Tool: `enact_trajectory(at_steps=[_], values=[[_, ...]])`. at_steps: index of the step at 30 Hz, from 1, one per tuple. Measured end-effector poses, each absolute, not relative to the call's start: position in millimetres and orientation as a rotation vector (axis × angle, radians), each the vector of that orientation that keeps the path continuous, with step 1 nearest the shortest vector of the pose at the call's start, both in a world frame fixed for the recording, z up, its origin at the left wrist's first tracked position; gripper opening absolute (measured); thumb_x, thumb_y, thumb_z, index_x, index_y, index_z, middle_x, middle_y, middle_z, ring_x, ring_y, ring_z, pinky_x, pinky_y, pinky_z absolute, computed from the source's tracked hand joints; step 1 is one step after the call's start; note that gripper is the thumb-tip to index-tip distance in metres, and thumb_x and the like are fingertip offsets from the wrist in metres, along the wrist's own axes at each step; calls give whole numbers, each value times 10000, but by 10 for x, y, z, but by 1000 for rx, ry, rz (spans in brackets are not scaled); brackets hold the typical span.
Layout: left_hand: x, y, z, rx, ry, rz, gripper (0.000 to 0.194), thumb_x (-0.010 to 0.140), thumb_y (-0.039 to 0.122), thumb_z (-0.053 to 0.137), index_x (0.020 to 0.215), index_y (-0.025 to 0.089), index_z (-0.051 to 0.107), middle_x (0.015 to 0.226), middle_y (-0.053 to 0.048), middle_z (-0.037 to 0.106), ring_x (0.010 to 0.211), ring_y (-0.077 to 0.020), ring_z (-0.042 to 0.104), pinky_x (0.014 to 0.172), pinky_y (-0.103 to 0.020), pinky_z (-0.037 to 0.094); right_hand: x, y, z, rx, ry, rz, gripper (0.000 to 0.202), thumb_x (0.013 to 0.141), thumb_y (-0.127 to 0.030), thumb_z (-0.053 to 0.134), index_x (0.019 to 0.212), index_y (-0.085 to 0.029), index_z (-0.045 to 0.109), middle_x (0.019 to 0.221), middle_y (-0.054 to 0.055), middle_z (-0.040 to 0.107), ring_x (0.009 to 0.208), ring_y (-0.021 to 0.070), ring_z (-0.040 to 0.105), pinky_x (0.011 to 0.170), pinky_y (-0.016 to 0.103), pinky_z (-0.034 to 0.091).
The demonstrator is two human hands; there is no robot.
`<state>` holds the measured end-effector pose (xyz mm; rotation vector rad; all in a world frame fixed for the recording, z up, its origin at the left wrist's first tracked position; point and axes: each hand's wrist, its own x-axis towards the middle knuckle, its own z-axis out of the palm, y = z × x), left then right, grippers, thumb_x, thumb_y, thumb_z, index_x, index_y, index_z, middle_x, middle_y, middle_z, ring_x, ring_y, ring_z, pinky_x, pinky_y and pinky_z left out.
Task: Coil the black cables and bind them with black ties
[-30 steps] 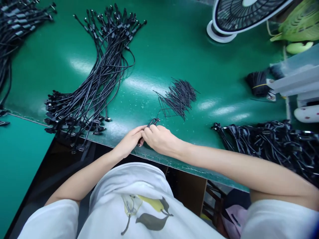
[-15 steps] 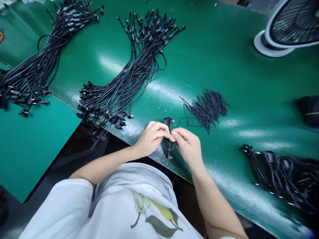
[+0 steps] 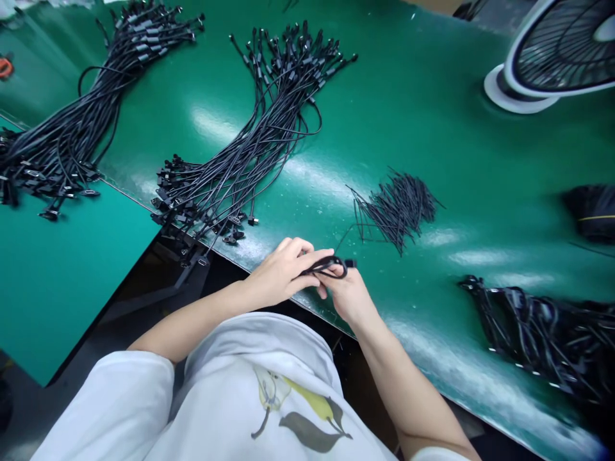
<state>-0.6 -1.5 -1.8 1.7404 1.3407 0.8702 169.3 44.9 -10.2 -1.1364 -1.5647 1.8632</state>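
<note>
A short black cable point(image 3: 331, 262), folded into a looped bundle, is held between my two hands above the table's near edge. My left hand point(image 3: 287, 266) pinches its left end between thumb and fingers. From the other side my right hand point(image 3: 344, 287) grips the bundle, with a dark connector sticking out past its fingers. A thin black tie point(image 3: 344, 238) rises from the bundle, its lower end hidden by the hands. Just beyond lies a pile of cut black twist ties point(image 3: 401, 208).
Loose black cables point(image 3: 269, 128) spread at the centre left, and a second bunch point(image 3: 103, 96) lies farther left. Coiled cables point(image 3: 538, 326) are heaped at the right. A white fan point(image 3: 521, 93) stands at the back right of the green table point(image 3: 432, 128).
The folded cable has been lifted from upright over the table edge and turned sideways. Both hands have shifted their hold, the right now underneath it.
</note>
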Motion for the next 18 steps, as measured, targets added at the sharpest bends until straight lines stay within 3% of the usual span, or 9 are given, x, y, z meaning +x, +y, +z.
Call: enact_trajectory(at_steps=[4,7,9,11,13,15,18], values=[[41,-78,-34,1799,1330,927,456,914,351,594,1346,208,561,1093,-97,606,1029,-232,566,945,-394,486,1707,482,-73,-1157,-1039,2304,379,663,-418,764,626,-191,462,507,-90,296,429,46,222,380,190,203],[59,-79,-36,1593,1319,1010,367,900,382,614,1220,205,651,1040,-71,608,961,-202,595,884,-333,509,1706,478,-11,-1066,-1089,2381,322,737,-459,694,735,-198,506,529,-94,288,434,52,174,375,191,200],[62,-58,-26,1424,1305,1015,313,939,381,547,1154,203,688,972,-52,588,855,-168,606,814,-300,519,1702,459,-17,-1035,-1451,2100,306,861,-489,558,776,-196,527,601,-39,437,473,79,322,430,211,303],[71,-34,-29,1275,1265,1008,348,966,390,488,1179,194,682,880,-33,567,764,-147,599,770,-287,516,1701,439,-72,-1045,-1915,1545,363,962,-463,407,754,-192,531,706,25,549,614,123,474,582,257,420],[94,-17,-47,1115,1195,1009,396,968,415,482,1245,185,647,773,-9,550,700,-138,587,737,-281,511,1716,432,-150,-1054,-2210,981,409,1004,-445,328,769,-192,548,749,60,582,725,162,526,710,301,453],[128,-5,-69,915,1118,1007,439,954,441,508,1291,178,607,679,18,525,626,-124,558,659,-264,501,1748,453,-210,-1054,-2260,628,372,1000,-466,356,903,-184,576,839,89,611,813,191,559,759,323,474],[171,17,-82,674,1058,1012,450,902,445,598,1252,162,604,613,52,469,516,-90,475,511,-219,447,1809,541,-210,-997,-2132,420,453,937,-502,512,1225,-153,503,1197,174,576,1133,254,548,947,394,479]])
